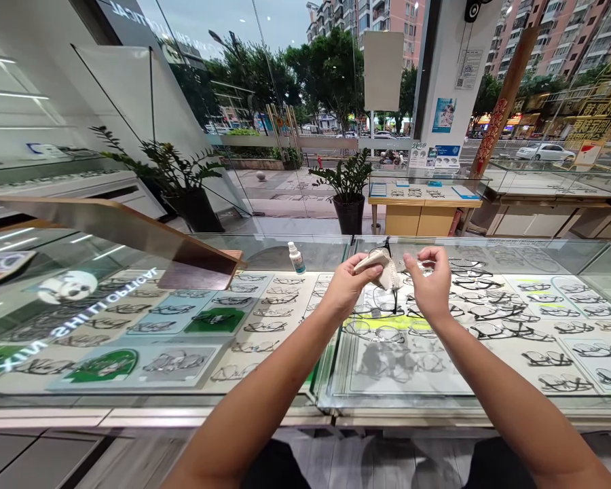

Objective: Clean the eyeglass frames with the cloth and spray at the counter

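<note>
My left hand (350,284) is closed on a beige cleaning cloth (385,269), pinching it around part of a pair of thin black-framed glasses (387,293). The glasses hang below the cloth, with one temple sticking up behind it. My right hand (430,280) is closed just right of the cloth, its fingertips pinched on the other side of the glasses. Both hands are raised above the glass display counter (417,401).
A small white spray bottle (296,258) stands on the counter left of my hands. Several rows of eyeglass frames lie under the glass. A tilted wooden-edged mirror (132,238) stands at left. Potted plants (349,193) and a wooden desk (422,210) are beyond the counter.
</note>
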A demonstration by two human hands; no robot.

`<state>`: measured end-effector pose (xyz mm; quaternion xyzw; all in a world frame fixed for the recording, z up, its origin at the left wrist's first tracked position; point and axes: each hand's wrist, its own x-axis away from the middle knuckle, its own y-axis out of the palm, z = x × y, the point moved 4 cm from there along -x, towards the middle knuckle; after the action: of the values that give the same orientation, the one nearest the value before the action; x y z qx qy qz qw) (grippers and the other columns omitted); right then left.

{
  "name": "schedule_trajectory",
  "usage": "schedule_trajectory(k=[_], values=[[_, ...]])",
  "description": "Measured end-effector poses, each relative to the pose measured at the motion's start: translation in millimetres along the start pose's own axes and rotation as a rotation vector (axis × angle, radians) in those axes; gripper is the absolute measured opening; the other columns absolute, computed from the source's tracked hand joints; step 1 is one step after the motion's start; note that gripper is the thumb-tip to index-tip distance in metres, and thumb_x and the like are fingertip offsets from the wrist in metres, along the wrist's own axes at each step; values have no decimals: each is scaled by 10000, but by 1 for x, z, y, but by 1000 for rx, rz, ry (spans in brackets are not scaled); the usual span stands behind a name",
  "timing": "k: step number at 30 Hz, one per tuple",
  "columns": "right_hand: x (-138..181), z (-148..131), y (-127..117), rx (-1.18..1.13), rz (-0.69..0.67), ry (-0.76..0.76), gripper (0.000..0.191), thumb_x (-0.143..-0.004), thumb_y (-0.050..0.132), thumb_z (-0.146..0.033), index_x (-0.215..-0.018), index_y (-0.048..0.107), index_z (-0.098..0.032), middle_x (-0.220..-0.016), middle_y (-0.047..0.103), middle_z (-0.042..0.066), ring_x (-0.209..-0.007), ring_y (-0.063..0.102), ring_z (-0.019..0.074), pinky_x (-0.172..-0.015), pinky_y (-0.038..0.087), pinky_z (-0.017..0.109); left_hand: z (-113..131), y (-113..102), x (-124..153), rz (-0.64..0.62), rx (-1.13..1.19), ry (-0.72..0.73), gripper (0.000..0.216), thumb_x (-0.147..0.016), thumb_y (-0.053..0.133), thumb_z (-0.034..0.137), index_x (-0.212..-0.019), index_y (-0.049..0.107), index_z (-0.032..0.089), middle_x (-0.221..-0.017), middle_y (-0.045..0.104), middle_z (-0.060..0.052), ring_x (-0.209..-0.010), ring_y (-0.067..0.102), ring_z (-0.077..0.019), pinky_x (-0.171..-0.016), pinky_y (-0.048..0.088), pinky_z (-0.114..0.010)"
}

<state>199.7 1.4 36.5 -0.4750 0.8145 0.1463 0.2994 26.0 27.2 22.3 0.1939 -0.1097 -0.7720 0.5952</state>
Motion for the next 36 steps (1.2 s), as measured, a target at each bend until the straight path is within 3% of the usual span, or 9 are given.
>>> schedule_trajectory(k=[2, 4, 7, 10, 16, 20, 27, 31, 36], values=[[-1, -5, -1, 34, -15, -80, 322, -889, 706, -424, -704, 506, -253, -808, 542, 6, -819, 537, 203, -809, 442, 377, 0, -1, 0, -12, 9, -5, 441, -626, 953, 391, -880, 679, 156, -734, 663, 15, -675, 607, -127, -650, 505, -267], [0, -10, 2, 29, -113, -146, 337, -913, 681, -395, -643, 543, -249, -758, 536, 7, -794, 529, 205, -798, 437, 387, 0, -3, -1, -1, 21, 5, 449, -655, 940, 408, -915, 669, 161, -742, 660, 18, -674, 607, -124, -652, 501, -264], [5, -16, 8, 33, -259, -192, 209, -904, 692, -343, -714, 677, -257, -765, 586, 13, -800, 545, 218, -792, 444, 403, 0, -8, -4, 37, 40, 42, 470, -665, 938, 413, -958, 671, 161, -812, 689, 3, -718, 623, -126, -695, 501, -262], [10, -20, 8, 99, -252, -241, 116, -891, 709, -317, -790, 728, -262, -787, 618, 13, -802, 553, 219, -802, 440, 413, 0, -12, -7, 71, 53, 82, 477, -666, 937, 416, -967, 674, 155, -847, 704, -10, -754, 638, -131, -742, 503, -266], [17, -24, 9, 258, -258, -394, 142, -937, 675, -302, -847, 770, -247, -745, 643, 7, -788, 551, 204, -795, 371, 395, -1, -15, -8, 124, 77, 97, 479, -636, 953, 392, -924, 649, 158, -781, 677, 14, -722, 616, -111, -729, 484, -250], [16, -17, 14, 299, -345, -307, 147, -950, 654, -302, -921, 787, -246, -763, 666, 16, -809, 569, 212, -802, 367, 397, -1, -14, -7, 110, 84, 82, 497, -610, 967, 402, -882, 628, 161, -761, 660, 26, -722, 607, -102, -737, 476, -242], [11, -9, 15, 182, -400, -146, 147, -922, 674, -332, -852, 769, -243, -827, 696, 27, -820, 588, 218, -869, 414, 423, -1, -13, -8, 101, 120, 90, 563, -598, 973, 456, -943, 643, 158, -857, 695, 4, -793, 619, -111, -779, 479, -243], [9, -2, 19, -3, -438, -22, 181, -883, 713, -402, -873, 795, -241, -842, 687, 38, -844, 590, 220, -832, 445, 401, -1, -12, -8, 45, 133, 94, 526, -641, 960, 430, -967, 646, 163, -893, 700, -2, -818, 626, -120, -792, 479, -249], [8, 11, 28, -277, -511, 256, 262, -755, 804, -494, -812, 806, -239, -928, 699, 49, -933, 600, 230, -840, 444, 386, -3, -9, -7, 14, 137, 84, 479, -663, 960, 386, -963, 660, 166, -857, 683, 10, -776, 606, -107, -772, 470, -239]])
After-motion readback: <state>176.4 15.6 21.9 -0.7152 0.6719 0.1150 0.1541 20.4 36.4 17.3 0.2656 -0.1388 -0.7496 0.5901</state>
